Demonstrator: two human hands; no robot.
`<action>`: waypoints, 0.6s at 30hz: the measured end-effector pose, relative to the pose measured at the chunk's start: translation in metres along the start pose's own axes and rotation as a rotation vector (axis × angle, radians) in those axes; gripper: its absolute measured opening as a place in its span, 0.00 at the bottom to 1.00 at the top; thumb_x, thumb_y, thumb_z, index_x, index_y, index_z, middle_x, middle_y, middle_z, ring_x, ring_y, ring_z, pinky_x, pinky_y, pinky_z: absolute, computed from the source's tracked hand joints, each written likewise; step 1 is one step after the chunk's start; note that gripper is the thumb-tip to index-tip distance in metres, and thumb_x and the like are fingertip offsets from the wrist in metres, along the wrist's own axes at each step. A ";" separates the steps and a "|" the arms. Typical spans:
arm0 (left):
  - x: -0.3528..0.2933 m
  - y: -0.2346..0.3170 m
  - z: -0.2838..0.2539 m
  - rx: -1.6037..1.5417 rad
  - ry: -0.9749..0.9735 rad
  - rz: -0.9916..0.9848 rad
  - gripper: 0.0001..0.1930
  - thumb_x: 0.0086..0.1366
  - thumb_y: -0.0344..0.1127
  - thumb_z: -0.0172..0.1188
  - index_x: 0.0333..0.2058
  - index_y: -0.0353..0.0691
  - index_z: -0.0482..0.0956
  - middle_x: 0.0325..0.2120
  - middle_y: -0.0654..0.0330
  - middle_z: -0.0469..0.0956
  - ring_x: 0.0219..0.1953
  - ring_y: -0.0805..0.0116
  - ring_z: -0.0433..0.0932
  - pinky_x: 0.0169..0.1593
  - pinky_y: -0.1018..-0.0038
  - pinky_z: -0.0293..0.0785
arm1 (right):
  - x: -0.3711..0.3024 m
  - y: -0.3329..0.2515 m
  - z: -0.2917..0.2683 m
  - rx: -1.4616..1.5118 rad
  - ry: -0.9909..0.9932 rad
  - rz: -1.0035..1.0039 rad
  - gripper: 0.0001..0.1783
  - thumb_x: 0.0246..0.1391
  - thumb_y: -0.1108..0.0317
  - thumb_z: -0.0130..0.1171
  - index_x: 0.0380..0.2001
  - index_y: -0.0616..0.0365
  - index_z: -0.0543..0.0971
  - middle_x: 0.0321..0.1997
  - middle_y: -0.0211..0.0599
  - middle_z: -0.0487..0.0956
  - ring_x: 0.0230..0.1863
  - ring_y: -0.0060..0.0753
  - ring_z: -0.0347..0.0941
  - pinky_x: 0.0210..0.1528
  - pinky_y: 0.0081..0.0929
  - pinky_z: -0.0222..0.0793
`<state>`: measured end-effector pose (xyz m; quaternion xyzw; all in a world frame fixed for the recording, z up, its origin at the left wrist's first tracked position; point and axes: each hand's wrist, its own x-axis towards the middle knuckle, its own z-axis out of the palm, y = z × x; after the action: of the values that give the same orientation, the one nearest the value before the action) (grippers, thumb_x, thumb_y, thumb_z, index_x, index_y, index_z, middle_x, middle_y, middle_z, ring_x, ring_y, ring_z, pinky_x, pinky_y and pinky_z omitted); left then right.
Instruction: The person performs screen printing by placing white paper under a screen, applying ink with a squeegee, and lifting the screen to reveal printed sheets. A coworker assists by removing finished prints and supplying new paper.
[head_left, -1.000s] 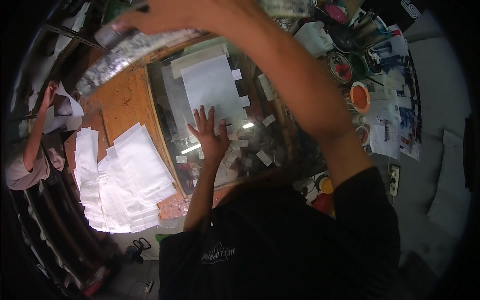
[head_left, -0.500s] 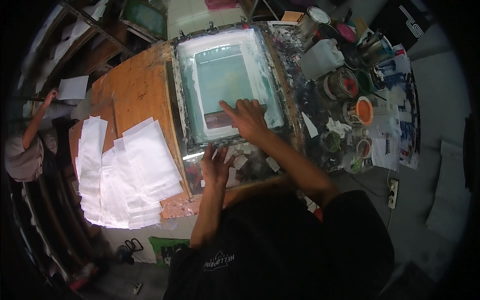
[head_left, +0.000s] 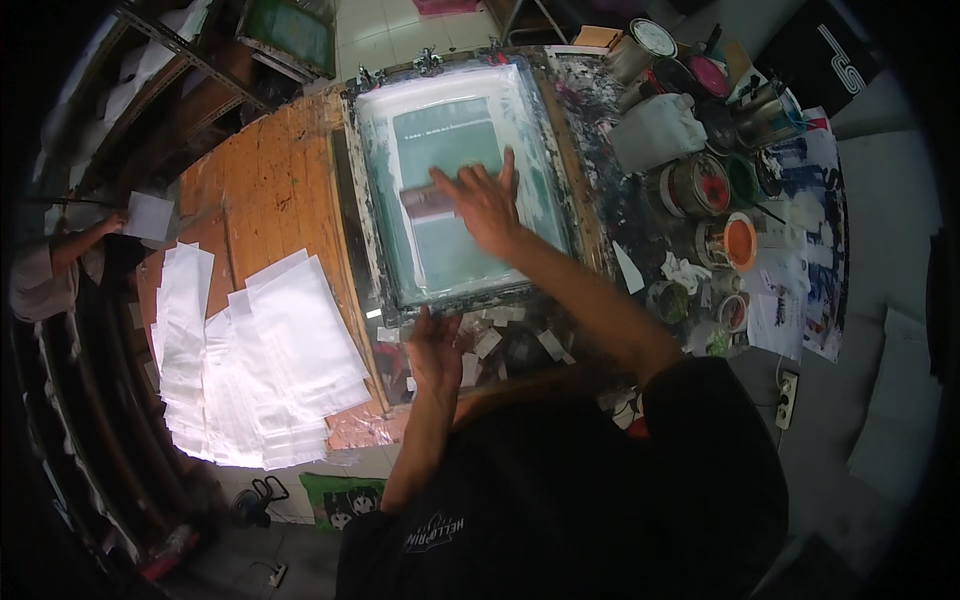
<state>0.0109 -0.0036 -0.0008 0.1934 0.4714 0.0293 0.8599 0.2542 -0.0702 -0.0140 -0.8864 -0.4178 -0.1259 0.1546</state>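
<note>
Clasping a brown squeegee (head_left: 424,201), the right hand (head_left: 484,208) lies over the middle of a printing screen (head_left: 455,252), its grip bent over the squeegee with 1 finger stretched toward the far end. The squeegee lies crosswise on the screen's pale green middle, which has white along its borders. At the screen's near edge is the left hand (head_left: 436,350), fingertips right at that edge; I cannot tell whether that grip pinches anything. Small pale pieces (head_left: 488,343) lie scattered beside it on a dark surface. To the left, on the orange-brown worktop (head_left: 270,180), white sheets (head_left: 300,330) lie in overlapping rows. To the right stand a translucent jug (head_left: 655,135) and a can of orange paint (head_left: 738,241), with crumpled white tissue (head_left: 686,272) near the can. Farther left, a co-worker's hand (head_left: 113,222) holds a white sheet (head_left: 150,216) near shelves (head_left: 190,60).
</note>
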 end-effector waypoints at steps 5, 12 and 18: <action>-0.003 0.003 0.008 0.095 -0.023 -0.037 0.46 0.75 0.57 0.46 0.75 0.32 0.35 0.75 0.40 0.43 0.76 0.47 0.51 0.72 0.36 0.43 | 0.100 0.057 0.032 -0.102 0.044 0.071 0.36 0.51 0.72 0.68 0.65 0.40 0.74 0.44 0.34 0.78 0.52 0.37 0.74 0.69 0.80 0.41; -0.003 0.003 -0.005 -0.035 0.083 -0.042 0.25 0.67 0.52 0.66 0.51 0.39 0.73 0.47 0.54 0.73 0.59 0.54 0.72 0.53 0.52 0.70 | 0.069 0.045 -0.008 0.174 -0.366 0.036 0.35 0.52 0.70 0.68 0.64 0.40 0.73 0.46 0.39 0.80 0.52 0.44 0.75 0.58 0.57 0.56; -0.026 0.017 0.003 -0.050 -0.162 0.031 0.17 0.67 0.45 0.66 0.46 0.40 0.76 0.45 0.53 0.77 0.56 0.53 0.75 0.54 0.52 0.73 | -0.059 -0.041 -0.095 0.134 -0.124 -0.076 0.35 0.55 0.67 0.65 0.67 0.43 0.72 0.40 0.34 0.74 0.45 0.40 0.71 0.55 0.51 0.56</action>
<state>0.0014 0.0052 0.0282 0.1810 0.3965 0.0387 0.8992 0.1765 -0.1231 0.0595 -0.8637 -0.4673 -0.0482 0.1825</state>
